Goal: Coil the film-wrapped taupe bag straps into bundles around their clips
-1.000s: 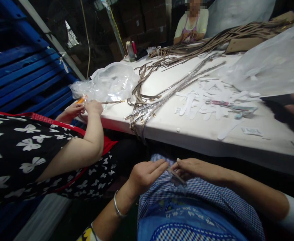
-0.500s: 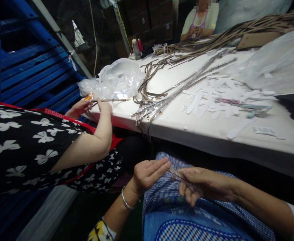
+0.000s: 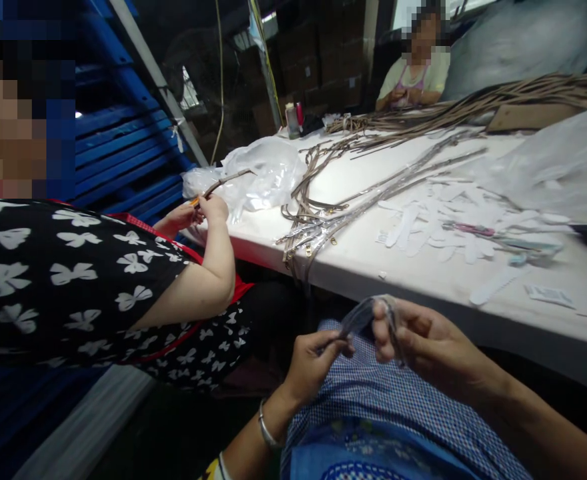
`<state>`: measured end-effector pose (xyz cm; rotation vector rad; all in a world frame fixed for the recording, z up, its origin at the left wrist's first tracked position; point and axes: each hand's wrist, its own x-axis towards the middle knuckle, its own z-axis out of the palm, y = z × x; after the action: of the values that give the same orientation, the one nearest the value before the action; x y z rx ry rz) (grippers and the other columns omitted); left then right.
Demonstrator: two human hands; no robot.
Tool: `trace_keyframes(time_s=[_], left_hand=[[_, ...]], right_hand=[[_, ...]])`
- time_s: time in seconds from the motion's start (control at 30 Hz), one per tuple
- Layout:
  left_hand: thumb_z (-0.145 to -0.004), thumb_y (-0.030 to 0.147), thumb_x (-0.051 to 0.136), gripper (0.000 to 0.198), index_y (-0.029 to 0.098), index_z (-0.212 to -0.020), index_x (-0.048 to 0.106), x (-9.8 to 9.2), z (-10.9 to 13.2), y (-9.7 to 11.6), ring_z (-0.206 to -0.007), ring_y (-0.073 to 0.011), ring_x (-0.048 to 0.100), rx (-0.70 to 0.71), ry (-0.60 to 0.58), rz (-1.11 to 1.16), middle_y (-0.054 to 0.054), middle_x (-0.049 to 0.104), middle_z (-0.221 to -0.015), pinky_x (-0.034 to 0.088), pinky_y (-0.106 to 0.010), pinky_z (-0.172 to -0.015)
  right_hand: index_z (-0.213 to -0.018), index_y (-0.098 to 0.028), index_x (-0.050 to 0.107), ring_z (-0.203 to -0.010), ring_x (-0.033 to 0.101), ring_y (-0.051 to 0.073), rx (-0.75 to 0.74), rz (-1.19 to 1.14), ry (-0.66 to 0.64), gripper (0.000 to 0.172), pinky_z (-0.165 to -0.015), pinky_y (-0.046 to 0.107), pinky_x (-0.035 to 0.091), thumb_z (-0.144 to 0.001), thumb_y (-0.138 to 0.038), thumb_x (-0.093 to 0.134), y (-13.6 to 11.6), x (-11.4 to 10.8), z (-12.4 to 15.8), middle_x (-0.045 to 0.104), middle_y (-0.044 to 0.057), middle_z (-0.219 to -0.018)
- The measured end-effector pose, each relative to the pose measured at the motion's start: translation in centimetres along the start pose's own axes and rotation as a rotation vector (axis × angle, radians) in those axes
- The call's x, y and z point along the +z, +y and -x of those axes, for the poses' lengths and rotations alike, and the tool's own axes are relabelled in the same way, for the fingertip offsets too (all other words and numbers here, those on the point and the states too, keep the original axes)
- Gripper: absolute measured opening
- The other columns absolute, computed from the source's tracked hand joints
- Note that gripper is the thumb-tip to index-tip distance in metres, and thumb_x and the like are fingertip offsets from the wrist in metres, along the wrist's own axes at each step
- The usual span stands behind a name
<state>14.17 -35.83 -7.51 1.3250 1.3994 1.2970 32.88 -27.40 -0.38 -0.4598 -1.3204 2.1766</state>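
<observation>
Over my lap, both hands grip a thin clear plastic sleeve (image 3: 361, 315). My left hand (image 3: 313, 363) pinches its lower left end between thumb and fingers. My right hand (image 3: 423, 340) is closed on the other end, and the sleeve bends up in a loop between the two hands. Whether a strap sits inside the sleeve is unclear. A blue checked apron (image 3: 373, 413) covers my lap below the hands. My left wrist carries a silver bangle (image 3: 266, 430).
A white table (image 3: 403, 267) ahead holds brown straps (image 3: 313, 180), sleeved straps (image 3: 323, 230), white paper strips (image 3: 448, 213) and clear plastic bags (image 3: 253, 170). A person in a black bow-print dress (image 3: 73, 273) works on a strap at left. Another person (image 3: 413, 73) sits at the far end. Blue racks (image 3: 118, 147) stand at left.
My hands have lifted from my lap and the sleeve has bent into a loop. The person at left has tilted the strap upward. The view has shifted to the left.
</observation>
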Motion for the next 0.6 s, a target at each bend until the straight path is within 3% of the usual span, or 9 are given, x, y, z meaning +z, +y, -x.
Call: trace_keyframes(time_s=[0.17, 0.3, 0.37, 0.47, 0.53, 0.6], left_hand=[[-0.084, 0.035, 0.068, 0.027, 0.01, -0.088, 0.075, 1.1, 0.3, -0.9, -0.065, -0.0178, 0.068, -0.21, -0.004, 0.234, -0.009, 0.074, -0.075, 0.054, -0.027, -0.065], [-0.086, 0.039, 0.064, 0.031, 0.01, -0.084, 0.074, 0.5, 1.0, -0.6, -0.054, -0.0123, 0.062, -0.249, -0.029, 0.225, -0.008, 0.071, -0.073, 0.048, -0.022, -0.056], [-0.087, 0.042, 0.063, 0.035, 0.01, -0.078, 0.073, -0.1, 1.7, 0.4, -0.046, -0.0076, 0.053, -0.255, -0.027, 0.189, -0.006, 0.069, -0.069, 0.04, -0.019, -0.048], [-0.087, 0.046, 0.061, 0.039, 0.01, -0.077, 0.072, -1.0, 3.0, 2.5, -0.038, -0.0035, 0.039, -0.267, -0.05, 0.182, -0.003, 0.064, -0.06, 0.026, -0.017, -0.039], [-0.087, 0.048, 0.061, 0.04, 0.01, -0.078, 0.071, -1.3, 3.7, 3.8, -0.037, -0.0025, 0.033, -0.297, -0.084, 0.22, -0.002, 0.062, -0.056, 0.022, -0.017, -0.038], [-0.087, 0.048, 0.061, 0.039, 0.01, -0.079, 0.07, -1.3, 4.1, 4.7, -0.036, -0.0018, 0.031, -0.339, -0.101, 0.287, -0.001, 0.061, -0.055, 0.02, -0.017, -0.037]], right_hand=[[-0.12, -0.028, 0.055, -0.087, 0.07, 0.021, -0.416, 0.383, 0.392, 0.037, -0.085, 0.04, 0.058, -0.089, -0.049, 0.058, -2.3, -0.3, -2.5, 0.068, 0.007, -0.104], [-0.12, -0.027, 0.056, -0.097, 0.069, 0.023, -0.707, 0.713, 0.581, 0.026, -0.096, 0.044, 0.053, -0.096, -0.032, 0.052, -3.0, -1.4, -4.3, 0.069, 0.006, -0.106], [-0.118, -0.025, 0.06, -0.104, 0.067, 0.023, -0.782, 0.952, 0.542, 0.025, -0.1, 0.044, 0.051, -0.095, -0.024, 0.052, -2.3, -2.9, -4.8, 0.071, 0.006, -0.107], [-0.121, -0.02, 0.062, -0.111, 0.064, 0.023, -0.763, 1.237, 0.295, 0.031, -0.1, 0.042, 0.052, -0.095, -0.018, 0.046, 0.2, -5.9, -5.2, 0.07, 0.008, -0.115], [-0.124, -0.021, 0.062, -0.112, 0.064, 0.023, -0.699, 1.266, 0.174, 0.033, -0.099, 0.041, 0.053, -0.095, -0.019, 0.046, 2.3, -7.3, -5.5, 0.069, 0.007, -0.12], [-0.128, -0.022, 0.059, -0.112, 0.065, 0.023, -0.646, 1.238, 0.141, 0.036, -0.099, 0.04, 0.053, -0.095, -0.02, 0.046, 4.0, -7.8, -5.8, 0.068, 0.007, -0.122]])
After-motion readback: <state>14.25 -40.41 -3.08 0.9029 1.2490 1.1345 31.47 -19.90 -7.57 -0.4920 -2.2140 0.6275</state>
